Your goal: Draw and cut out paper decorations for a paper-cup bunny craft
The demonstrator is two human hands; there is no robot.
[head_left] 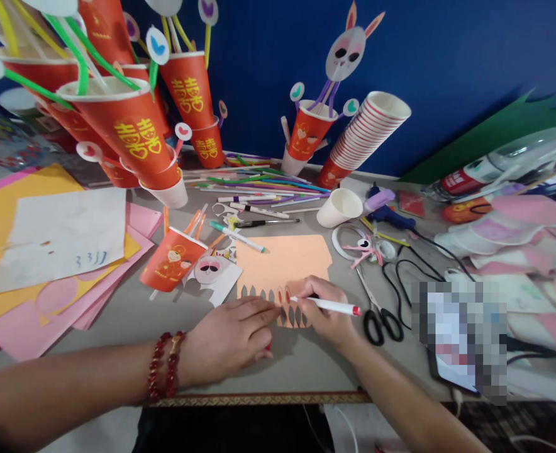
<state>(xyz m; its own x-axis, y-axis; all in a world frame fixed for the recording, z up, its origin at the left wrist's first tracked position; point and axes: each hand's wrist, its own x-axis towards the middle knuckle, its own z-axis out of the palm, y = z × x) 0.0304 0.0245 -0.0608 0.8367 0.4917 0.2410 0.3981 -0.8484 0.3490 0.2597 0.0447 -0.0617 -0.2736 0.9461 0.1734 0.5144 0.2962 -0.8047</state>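
Marker, white, red-ended: held in the right hand, its grip closed near the tip. Long axis set nearly crosswise, tip to the left, red end to the right.

Orange paper: laid flat on the counter, its near part under the hands, its bare stretch beyond the grip and mostly leftward.

Reddish ovals: placed on the paper, just left of the marker tip, close to both hands.

Left hand: rested with fingers extended over the paper; a red piece is seen beside it, whether gripped cannot be told.

Scissors: placed right of the right hand, handles nearest the counter's front edge.
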